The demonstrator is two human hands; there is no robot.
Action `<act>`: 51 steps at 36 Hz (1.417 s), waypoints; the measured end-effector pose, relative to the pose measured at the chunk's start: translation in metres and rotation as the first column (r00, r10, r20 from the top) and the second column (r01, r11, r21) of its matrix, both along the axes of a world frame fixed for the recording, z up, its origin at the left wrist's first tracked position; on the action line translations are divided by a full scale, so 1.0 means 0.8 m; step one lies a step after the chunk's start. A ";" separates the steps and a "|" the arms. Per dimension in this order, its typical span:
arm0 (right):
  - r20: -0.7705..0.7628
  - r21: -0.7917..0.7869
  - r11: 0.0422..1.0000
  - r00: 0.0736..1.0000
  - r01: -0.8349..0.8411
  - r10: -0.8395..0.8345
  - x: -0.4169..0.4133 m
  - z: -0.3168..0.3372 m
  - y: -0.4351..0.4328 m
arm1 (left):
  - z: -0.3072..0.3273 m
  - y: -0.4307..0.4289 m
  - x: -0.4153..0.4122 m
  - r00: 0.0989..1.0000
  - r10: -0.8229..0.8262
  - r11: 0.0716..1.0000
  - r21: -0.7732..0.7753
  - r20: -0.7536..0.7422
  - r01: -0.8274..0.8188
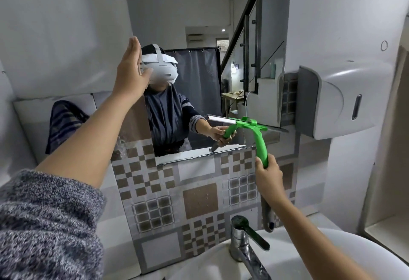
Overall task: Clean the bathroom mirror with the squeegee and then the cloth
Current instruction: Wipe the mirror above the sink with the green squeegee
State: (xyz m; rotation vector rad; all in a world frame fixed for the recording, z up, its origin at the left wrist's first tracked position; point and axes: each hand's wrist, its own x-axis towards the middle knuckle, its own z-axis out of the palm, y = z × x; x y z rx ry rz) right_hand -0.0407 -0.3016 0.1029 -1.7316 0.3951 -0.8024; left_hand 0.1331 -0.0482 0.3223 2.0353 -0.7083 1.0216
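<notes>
Nearest, at six o'clock, the chrome tap (241, 242) rises from the white basin (332, 257), and just beyond it the patterned wall tiles (199, 200) run up to the mirror (199, 36). At about four o'clock the right hand (266, 170) is clenched round the bottom of the green squeegee (259, 138), whose handle climbs to a blade lying level against the glass near the mirror's lower right corner. At ten o'clock the left hand (130, 69) is spread open, holding nothing, its palm at or near the mirror's left edge; I can't tell whether it touches. Farther right, at three o'clock, a white wall dispenser (345, 94) hangs just beside the mirror. I see no cloth anywhere. By my reckoning the squeegee pass is in hand, low on the glass, and the cloth wipe is all yet to do.
</notes>
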 end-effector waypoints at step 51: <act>-0.148 -0.461 0.886 0.989 -0.042 -0.030 0.013 -0.095 0.139 | -0.062 0.005 -0.013 0.991 -0.136 0.991 0.020 0.001 0.136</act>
